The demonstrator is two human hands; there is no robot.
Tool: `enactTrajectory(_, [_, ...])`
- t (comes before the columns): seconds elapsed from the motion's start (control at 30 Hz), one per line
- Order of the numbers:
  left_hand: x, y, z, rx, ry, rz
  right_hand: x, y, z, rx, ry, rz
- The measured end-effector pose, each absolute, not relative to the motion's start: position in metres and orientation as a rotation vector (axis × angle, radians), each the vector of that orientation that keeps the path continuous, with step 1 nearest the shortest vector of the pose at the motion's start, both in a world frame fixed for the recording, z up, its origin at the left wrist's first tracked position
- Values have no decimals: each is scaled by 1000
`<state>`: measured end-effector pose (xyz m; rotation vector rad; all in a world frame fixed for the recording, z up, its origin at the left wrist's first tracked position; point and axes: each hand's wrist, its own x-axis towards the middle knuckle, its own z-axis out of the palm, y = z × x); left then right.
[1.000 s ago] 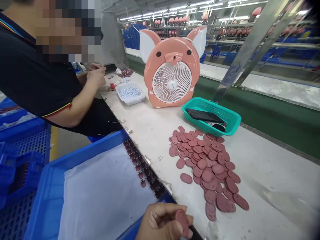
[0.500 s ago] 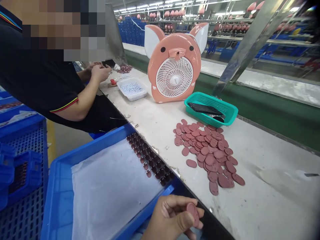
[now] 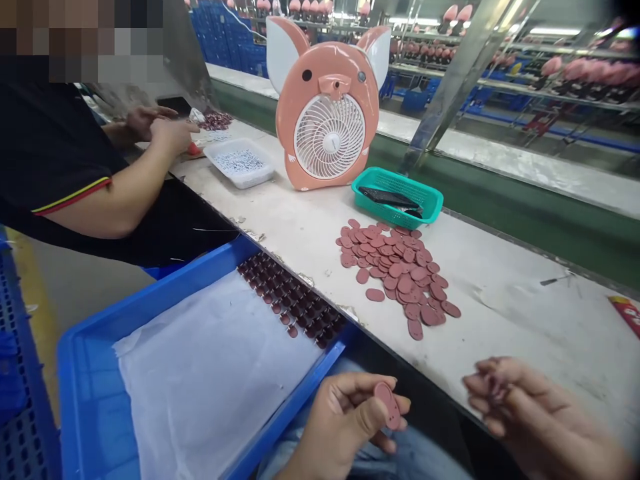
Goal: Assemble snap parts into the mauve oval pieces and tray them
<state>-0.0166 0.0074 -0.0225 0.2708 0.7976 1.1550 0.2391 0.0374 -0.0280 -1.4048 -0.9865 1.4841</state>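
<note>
Low in the middle, my left hand (image 3: 345,427) pinches a flat reddish-brown oval piece (image 3: 387,404) with small dark holes, between thumb and fingers. It is above my lap, just off the table's front edge. My right hand (image 3: 530,407) is over the table edge at the lower right, fingers pinched together around something small and dark, too blurred to name. Beyond both hands, a heap of similar oval pieces (image 3: 395,263) lies on the white table (image 3: 480,300).
A blue tray (image 3: 83,373) at left holds a white sheet (image 3: 200,373) and rows of small dark parts (image 3: 290,297). A teal basket (image 3: 430,207), a pig-shaped fan (image 3: 327,113) and a white tub (image 3: 245,177) stand behind. A co-worker's hands (image 3: 170,137) are at upper left.
My right hand has come into view from the right, pinched. My left hand keeps the oval piece in almost the same spot. The whole view has shifted right and down.
</note>
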Motion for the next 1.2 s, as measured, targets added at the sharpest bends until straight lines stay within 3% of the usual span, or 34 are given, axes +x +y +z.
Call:
enactTrajectory(0.1, [-15,6,-25,284,771,1124,190,35,-7,-1351,-845,1621])
enactTrajectory(0.27, [-15,7,-24,272,785,1100,167,23,-7,-1404,-845,1481])
enactTrajectory(0.4, [-18,8,-15,223,826,1091,175,28,-3,-1278,-1260,1449])
enactTrajectory(0.63, [-25,10,-1,216,901,1099,151,31,36,-1130,-1761,997])
enactTrajectory(1.2, [-24,13,-2,250,904,975,147,39,32,-954,-1917,889])
